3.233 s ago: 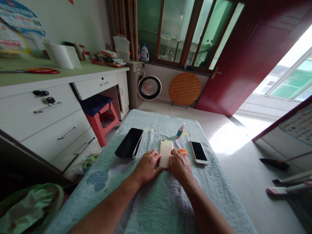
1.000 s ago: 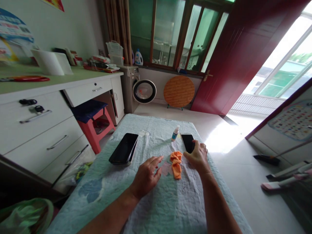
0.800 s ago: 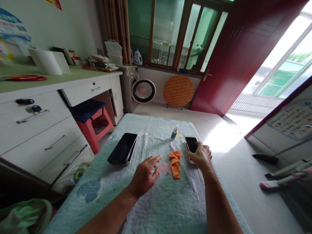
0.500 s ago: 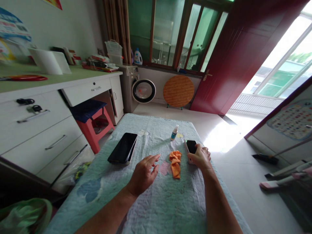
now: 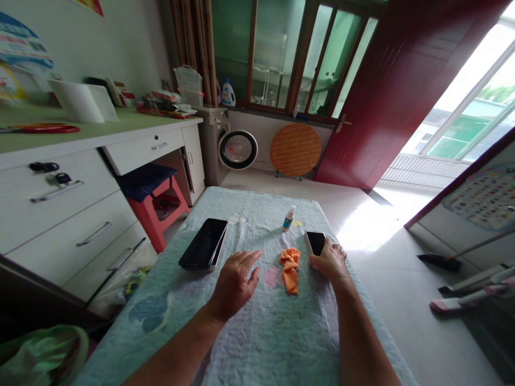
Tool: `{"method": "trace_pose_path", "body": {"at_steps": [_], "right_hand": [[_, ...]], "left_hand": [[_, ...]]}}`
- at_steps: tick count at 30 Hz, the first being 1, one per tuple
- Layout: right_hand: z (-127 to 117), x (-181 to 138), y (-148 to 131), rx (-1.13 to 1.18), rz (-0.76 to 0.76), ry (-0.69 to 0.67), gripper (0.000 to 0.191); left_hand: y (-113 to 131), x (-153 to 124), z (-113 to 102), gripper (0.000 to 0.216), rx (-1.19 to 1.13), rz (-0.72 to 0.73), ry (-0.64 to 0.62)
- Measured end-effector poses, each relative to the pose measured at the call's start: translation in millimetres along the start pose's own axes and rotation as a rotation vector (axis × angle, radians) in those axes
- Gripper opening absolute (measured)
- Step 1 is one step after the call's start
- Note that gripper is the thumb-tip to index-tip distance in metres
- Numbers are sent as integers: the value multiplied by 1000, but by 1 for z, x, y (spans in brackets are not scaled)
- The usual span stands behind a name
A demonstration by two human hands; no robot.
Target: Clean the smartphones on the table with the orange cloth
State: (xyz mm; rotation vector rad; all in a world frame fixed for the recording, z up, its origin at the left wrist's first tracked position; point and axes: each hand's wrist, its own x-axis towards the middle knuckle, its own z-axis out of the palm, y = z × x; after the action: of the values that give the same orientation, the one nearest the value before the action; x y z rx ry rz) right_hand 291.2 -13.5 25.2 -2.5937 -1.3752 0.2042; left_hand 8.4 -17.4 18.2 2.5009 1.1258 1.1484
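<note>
My right hand (image 5: 330, 261) is curled over the near end of a phone with a dark screen (image 5: 315, 242) at the right side of the table; the phone appears stacked on another one. A crumpled orange cloth (image 5: 289, 262) lies just left of that hand. My left hand (image 5: 235, 282) hovers flat with fingers stretched out, holding nothing, left of the cloth. A larger black tablet or phone stack (image 5: 204, 250) lies to the left. A small spray bottle (image 5: 288, 217) stands behind the cloth.
The table wears a pale green quilted cover (image 5: 265, 332). A white desk with drawers (image 5: 80, 214) and a red stool (image 5: 159, 203) stand on the left. A washing machine (image 5: 229, 147), a round wooden tabletop (image 5: 295, 150) and a red door are behind.
The gold phone held between both hands is gone from the middle. My right hand went to the right-hand phone and gripped it; my left hand lifted off, open. The cloth lies uncovered.
</note>
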Motion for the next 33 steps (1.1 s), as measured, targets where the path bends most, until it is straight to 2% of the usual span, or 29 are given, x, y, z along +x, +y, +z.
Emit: {"method": "trace_pose_path", "body": {"at_steps": [2,4,7,10,12,18,23,29,33], "right_hand": [[-2,-1,-2,6,22,7,81],[-7,-3,-6,22,0,81,82],[-12,-11,-18,99,-216,228,69],[-12,-22,-31,152,-513,170,48],[-7,-30,-39,131,-609,72,41],[3,-43,-47,63,-608,-76,50],[3,-45,-45,77,-642,-205,46],[6,-44,-45,111,-649,-242,37],[7,-45,-45,138,-659,-247,29]], "left_hand": [[-4,4,-9,35,154,-22,66],[-9,9,-19,40,313,-122,130],[-21,13,-29,54,541,-325,179],[-35,11,-30,63,660,-447,134],[-41,9,-29,64,703,-508,80],[-50,10,-38,63,774,-647,-19],[-60,11,-43,62,763,-667,-93],[-66,10,-41,64,751,-677,-52],[-60,12,-44,64,733,-644,55]]}}
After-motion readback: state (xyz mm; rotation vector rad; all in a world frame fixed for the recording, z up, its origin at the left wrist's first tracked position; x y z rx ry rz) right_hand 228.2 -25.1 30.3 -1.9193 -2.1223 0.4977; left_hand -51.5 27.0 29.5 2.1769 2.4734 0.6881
